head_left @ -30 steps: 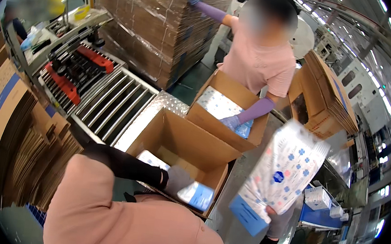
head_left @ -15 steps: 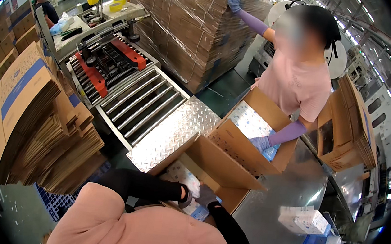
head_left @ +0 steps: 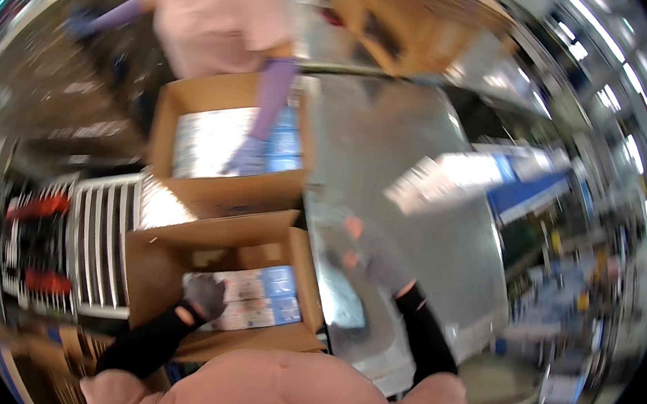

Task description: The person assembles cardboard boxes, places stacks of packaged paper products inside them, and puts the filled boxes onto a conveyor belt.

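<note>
Some white-and-blue packs (head_left: 250,297) lie under the left hand (head_left: 204,297), grip unclear; the right hand (head_left: 382,257), fingers parted, could, by overreaching, knock the blurred pile (head_left: 448,180) off the desk's (head_left: 378,129) right edge

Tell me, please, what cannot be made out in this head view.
All in the head view:
Left hand: whether it grips the nearer packages; its own back hides the fingertips.
Right hand: finger outlines, smeared by blur.
Packages at the metal table's right: count, lost to blur.
Co-worker: most of the head, cut off by the upper edge.
</note>
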Demonstrator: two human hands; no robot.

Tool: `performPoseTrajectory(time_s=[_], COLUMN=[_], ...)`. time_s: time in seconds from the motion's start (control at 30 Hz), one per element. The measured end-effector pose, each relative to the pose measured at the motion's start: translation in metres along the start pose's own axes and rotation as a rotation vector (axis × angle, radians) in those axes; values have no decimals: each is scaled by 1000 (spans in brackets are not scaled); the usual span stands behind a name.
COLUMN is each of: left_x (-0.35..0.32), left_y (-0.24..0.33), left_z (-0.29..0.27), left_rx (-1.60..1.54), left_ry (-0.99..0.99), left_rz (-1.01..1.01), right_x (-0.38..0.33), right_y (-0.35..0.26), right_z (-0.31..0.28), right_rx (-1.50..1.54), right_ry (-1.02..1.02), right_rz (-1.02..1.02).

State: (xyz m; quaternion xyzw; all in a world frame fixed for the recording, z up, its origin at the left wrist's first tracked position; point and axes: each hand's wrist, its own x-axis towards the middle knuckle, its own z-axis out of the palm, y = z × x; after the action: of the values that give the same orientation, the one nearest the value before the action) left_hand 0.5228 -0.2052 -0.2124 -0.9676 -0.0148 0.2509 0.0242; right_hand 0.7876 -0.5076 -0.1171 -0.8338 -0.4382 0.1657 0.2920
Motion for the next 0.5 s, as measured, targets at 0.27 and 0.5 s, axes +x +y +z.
performPoseTrajectory(time_s=[0.27, 0.5], left_x=[29, 145], left_y=[49, 134], left_z=[-122, -208], left_rx=[-80, -113], left_ry=[-397, 550], left_rz=[230, 438], right_x=[14, 94], right_y=[246, 206], right_z=[-209, -112], right_rx=[-1243, -500], right_ry=[160, 281], right_rz=[531, -86])
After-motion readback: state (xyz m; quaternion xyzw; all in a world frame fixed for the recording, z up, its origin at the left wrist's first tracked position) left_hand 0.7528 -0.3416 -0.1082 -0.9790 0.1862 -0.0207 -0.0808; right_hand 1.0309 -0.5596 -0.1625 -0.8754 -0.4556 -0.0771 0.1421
